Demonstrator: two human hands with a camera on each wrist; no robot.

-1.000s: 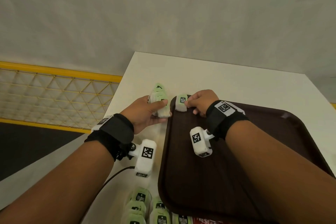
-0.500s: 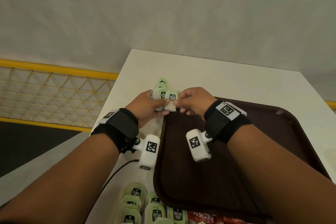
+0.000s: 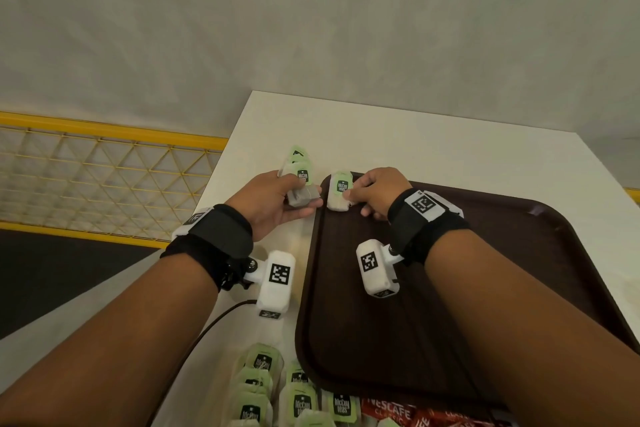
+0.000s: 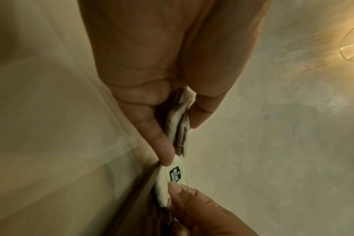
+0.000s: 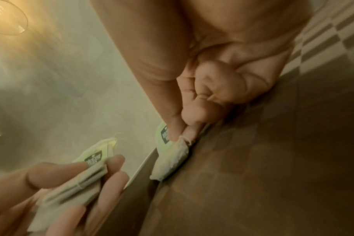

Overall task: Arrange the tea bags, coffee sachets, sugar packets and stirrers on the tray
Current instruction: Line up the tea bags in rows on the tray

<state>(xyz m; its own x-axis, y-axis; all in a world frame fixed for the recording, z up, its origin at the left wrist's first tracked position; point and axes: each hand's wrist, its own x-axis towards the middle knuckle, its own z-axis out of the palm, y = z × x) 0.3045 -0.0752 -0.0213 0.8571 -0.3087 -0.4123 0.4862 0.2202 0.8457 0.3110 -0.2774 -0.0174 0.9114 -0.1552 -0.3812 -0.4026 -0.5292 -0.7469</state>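
Observation:
A dark brown tray [image 3: 450,288] lies on the white table [image 3: 415,149]. My left hand [image 3: 277,204] grips a stack of several tea bags [image 3: 300,184] with green tags, just left of the tray's far left corner; the stack of tea bags [image 4: 179,126] sits between thumb and fingers. My right hand [image 3: 375,192] pinches a single tea bag [image 3: 339,192] standing at the tray's far left corner. In the right wrist view that single tea bag [image 5: 170,158] leans against the tray rim [image 5: 144,167], and the left hand's stack [image 5: 87,172] is beside it.
More tea bags [image 3: 277,392] lie in a pile on the table near the tray's near left corner. Red Nescafe coffee sachets [image 3: 398,414] lie beside them at the bottom edge. A yellow mesh railing [image 3: 104,177] runs beyond the table's left side.
The right hand took a tea bag from the left hand's stack and moved it right, down onto the tray's far left corner. The left hand stayed beside the tray.

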